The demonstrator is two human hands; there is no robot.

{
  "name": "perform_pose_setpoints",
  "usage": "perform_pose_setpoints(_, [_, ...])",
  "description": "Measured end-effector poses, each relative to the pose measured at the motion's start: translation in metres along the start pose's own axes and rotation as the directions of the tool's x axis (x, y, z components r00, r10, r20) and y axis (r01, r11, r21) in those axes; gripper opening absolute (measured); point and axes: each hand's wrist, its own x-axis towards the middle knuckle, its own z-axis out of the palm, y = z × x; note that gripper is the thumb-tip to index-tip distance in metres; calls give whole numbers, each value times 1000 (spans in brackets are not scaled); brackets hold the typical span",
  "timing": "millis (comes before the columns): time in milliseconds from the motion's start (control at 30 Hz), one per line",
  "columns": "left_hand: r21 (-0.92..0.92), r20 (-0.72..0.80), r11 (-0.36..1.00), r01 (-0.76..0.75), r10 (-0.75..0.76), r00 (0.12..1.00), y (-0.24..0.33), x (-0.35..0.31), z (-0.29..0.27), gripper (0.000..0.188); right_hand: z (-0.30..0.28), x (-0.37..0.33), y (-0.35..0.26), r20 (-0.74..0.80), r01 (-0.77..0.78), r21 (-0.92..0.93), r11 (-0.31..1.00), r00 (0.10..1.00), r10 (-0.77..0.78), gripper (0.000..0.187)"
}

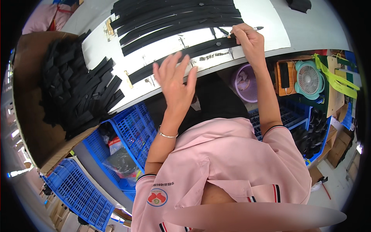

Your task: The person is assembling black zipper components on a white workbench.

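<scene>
On white table (266, 23): black strips (174, 19); blue crates (131, 127) below.

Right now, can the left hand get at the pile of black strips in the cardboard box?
Probably yes. The left hand hovers open above the table edge, holding nothing, and the black strips lie uncovered in the open cardboard box to its left, with nothing between.

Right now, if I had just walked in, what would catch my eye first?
Probably the long black flat strips laid in rows across the white tabletop, with the right hand holding a pen-like tool at the end of one strip and the left hand spread open above it. At the left, a brown cardboard box brims with short black strip pieces.
</scene>
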Motion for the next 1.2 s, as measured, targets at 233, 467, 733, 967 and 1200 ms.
perform_pose_setpoints(233, [-191,-73,966,-175,164,984,36,50,57,17,5,1,4,0,71,21,997,997,-71,18])
perform_pose_setpoints(467, [-150,-54,974,-169,162,985,37,55,77,13,0,0,4,100,25,-122,992,995,-12,18])
perform_pose_setpoints(733, [-138,-74,976,-167,158,985,36,54,78,13,-3,-4,-4,90,-20,-100,995,996,29,19])
perform_pose_setpoints(967, [-153,-70,974,-165,156,985,36,55,78,13,-8,-3,2,155,79,-134,988,986,-58,20])
perform_pose_setpoints(1200, [-125,-75,970,-208,200,977,33,56,77,14,-8,1,-1,207,173,-244,954,971,-123,18])
